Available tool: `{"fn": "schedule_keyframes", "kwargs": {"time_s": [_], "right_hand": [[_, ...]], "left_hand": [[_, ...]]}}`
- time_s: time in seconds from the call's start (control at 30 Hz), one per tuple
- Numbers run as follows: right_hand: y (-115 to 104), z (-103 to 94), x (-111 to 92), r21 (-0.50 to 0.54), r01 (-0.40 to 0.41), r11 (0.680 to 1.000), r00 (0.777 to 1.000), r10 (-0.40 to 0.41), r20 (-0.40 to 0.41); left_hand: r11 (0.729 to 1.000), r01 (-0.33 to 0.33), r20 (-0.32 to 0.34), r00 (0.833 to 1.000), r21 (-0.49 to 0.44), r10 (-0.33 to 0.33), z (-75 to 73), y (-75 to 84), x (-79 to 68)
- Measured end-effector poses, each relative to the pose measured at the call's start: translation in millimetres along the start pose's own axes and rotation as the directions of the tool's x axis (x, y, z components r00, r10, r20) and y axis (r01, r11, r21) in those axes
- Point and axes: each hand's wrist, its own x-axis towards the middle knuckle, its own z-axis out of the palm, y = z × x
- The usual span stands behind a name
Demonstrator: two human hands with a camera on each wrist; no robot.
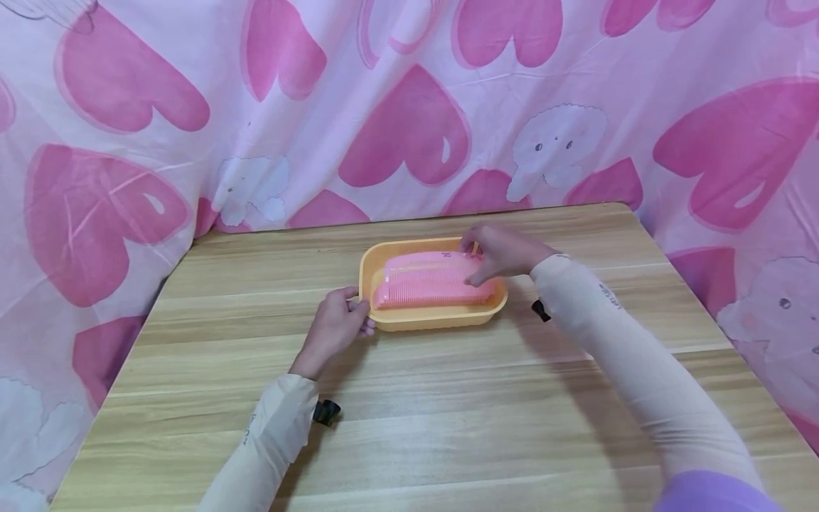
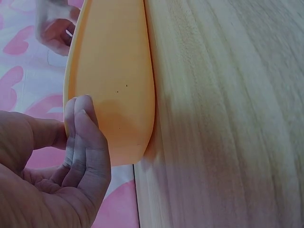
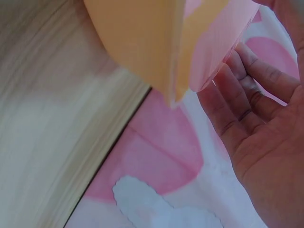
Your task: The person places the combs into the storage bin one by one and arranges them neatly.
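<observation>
A pink comb (image 1: 435,288) with fine teeth along its near side lies tilted inside a shallow yellow-orange plastic basin (image 1: 441,321). More pink toothed plastic shows just behind that row of teeth. My right hand (image 1: 505,250) grips the comb's right end, thumb on the near side and fingers over the far edge. In the right wrist view, fingertips bend against the pink comb's edge (image 3: 216,52), above the basin's wall (image 3: 137,33). At the basin's left end my left hand (image 1: 335,323) pinches the rim, several fingers lying against the outer wall (image 2: 116,61) in the left wrist view.
The basin stands toward the back of a wood-grain table (image 1: 448,419). Behind the table's far edge hangs a pink curtain (image 1: 403,135) printed with hearts, which continues along both sides. Black wrist clips (image 1: 326,412) stick out below the sleeves.
</observation>
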Motion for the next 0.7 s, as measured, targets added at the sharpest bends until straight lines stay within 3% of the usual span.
{"fn": "schedule_keyframes", "kwargs": {"time_s": [0.37,0.7], "right_hand": [[-3.5,19.8,6.6,0.01,0.006,1.0,0.998,-0.007,0.056],[-2.0,26.4,5.4,0.05,-0.034,0.998,0.997,0.031,0.069]], "left_hand": [[1.0,-0.005,0.0,1.0,-0.012,0.005,0.7,1.6,-2.1],[1.0,-0.002,0.021,1.0,0.001,0.002,-3.1,2.3,-4.5]]}}
